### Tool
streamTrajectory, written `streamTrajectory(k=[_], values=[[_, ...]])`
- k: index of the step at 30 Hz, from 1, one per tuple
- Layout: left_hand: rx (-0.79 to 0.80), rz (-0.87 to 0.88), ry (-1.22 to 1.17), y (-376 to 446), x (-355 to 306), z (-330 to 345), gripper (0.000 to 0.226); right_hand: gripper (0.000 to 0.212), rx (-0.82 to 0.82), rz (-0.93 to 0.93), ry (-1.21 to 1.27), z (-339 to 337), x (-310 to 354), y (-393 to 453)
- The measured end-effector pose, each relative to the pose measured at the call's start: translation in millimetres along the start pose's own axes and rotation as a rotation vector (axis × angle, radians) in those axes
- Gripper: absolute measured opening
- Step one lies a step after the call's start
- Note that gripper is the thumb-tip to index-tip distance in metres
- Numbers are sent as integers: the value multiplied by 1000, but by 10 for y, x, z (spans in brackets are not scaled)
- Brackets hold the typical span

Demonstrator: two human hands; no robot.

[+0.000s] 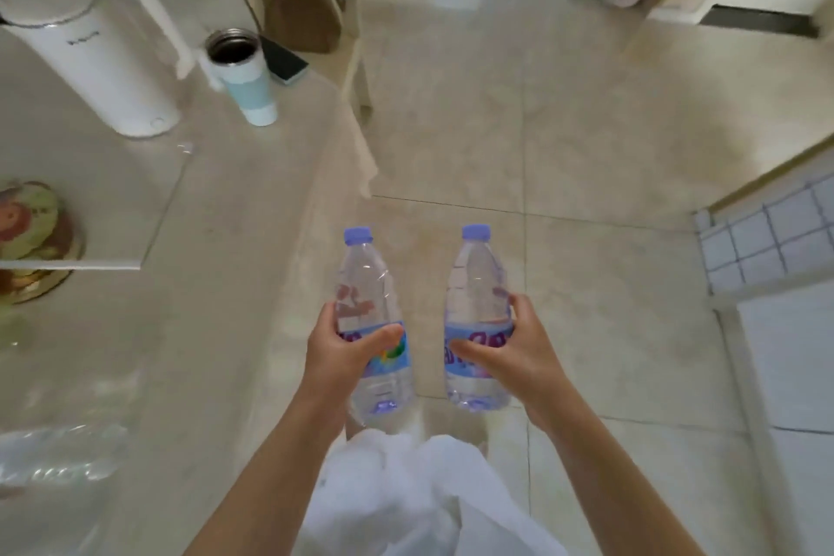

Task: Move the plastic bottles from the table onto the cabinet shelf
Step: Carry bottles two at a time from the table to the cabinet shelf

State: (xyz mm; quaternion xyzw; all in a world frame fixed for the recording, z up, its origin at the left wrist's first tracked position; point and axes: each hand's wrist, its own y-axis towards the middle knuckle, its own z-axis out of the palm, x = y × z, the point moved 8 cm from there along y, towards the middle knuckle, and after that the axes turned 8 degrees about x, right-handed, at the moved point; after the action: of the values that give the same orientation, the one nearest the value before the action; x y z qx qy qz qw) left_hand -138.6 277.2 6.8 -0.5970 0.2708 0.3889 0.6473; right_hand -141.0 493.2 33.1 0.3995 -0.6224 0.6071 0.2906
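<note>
Both hands (347, 352) (510, 352) grip plastic bottles (365, 284) (478, 284) (purple caps).

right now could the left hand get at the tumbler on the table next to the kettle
Probably not as things stand. The left hand already grips a plastic bottle, and the tumbler stands far up the table beside the kettle. Nothing blocks the path, but the hand is full.

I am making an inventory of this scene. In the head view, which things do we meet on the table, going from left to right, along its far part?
White plastic electric kettle → steel tumbler with pale blue sleeve → dark flat phone.
</note>
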Motion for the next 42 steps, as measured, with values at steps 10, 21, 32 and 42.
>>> streamTrajectory(k=[10,21,32,42], values=[[362,-31,266,-257,561,2523,57,70,-446,39,158,-2152,-970,-1123],[734,-7,541,-454,918,4678,62,73,-796,104,416,-3597,-1719,-1811],[991,120,799,-99,943,6974,69,72,-1101,63,528,-5407,-1767,-1858],[1219,188,948,-458,1312,8518,76,74,-1345,119,572,-6394,-1958,-2461]])
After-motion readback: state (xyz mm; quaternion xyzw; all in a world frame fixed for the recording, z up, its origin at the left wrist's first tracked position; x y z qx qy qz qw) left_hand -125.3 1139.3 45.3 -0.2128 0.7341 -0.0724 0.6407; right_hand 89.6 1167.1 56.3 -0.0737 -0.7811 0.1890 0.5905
